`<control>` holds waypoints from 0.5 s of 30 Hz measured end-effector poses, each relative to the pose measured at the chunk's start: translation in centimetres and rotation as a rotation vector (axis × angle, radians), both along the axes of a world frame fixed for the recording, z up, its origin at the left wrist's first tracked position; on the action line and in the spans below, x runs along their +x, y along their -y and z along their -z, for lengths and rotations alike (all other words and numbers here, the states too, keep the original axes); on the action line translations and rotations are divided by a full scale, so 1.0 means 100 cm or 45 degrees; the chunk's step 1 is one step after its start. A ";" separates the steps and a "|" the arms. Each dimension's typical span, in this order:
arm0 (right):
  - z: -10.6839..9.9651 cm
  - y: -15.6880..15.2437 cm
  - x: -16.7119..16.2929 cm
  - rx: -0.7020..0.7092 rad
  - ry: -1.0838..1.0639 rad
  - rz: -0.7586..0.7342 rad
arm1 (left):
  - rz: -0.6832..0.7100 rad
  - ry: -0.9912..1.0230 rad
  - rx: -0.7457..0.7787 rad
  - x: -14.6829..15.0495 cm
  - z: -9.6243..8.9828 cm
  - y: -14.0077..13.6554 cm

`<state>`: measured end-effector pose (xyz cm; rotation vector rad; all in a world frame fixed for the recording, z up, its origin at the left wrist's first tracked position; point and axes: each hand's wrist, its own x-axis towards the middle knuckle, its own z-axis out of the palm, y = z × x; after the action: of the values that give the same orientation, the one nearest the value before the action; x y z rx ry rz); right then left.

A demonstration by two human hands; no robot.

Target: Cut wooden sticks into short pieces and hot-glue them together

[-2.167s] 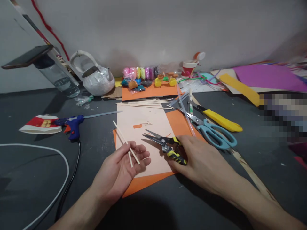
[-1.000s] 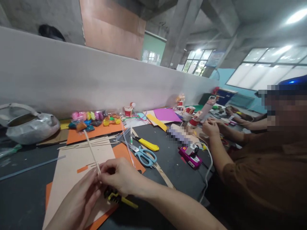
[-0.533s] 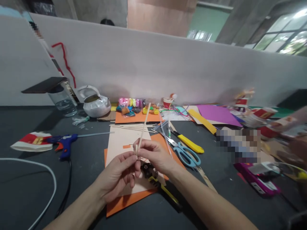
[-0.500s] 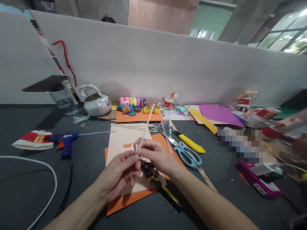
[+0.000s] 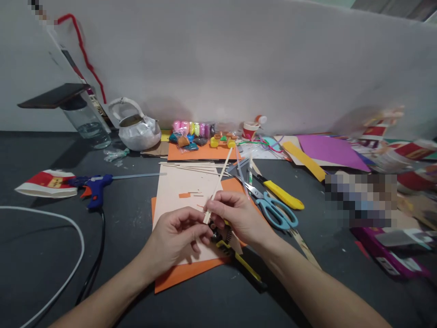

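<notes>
Both hands (image 5: 178, 233), curled close, pinch a pale stick (image 5: 221, 175) — the pliers (image 5: 246, 265) beneath lie partly hidden.

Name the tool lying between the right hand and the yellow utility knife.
In the head view, blue-handled scissors lie between the right hand and the yellow knife.

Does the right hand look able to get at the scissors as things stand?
Probably yes: the scissors lie close beside the right hand, with nothing seen covering their handle end. It holds a wooden stick, though, so would likely need freeing first.
</notes>
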<state>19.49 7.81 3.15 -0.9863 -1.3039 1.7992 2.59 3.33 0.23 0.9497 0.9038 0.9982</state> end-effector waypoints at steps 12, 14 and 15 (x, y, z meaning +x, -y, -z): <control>0.008 0.003 -0.004 -0.084 -0.050 0.008 | 0.001 -0.093 0.141 -0.003 -0.004 0.004; 0.008 0.004 -0.003 -0.069 -0.038 0.021 | 0.041 -0.063 0.123 -0.005 -0.002 0.003; 0.008 0.004 -0.003 -0.062 -0.030 0.028 | 0.066 -0.041 0.105 -0.006 0.000 0.002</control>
<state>19.16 7.40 2.38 -0.9986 -1.2361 1.8282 2.02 3.09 0.26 1.0562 0.8656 0.9842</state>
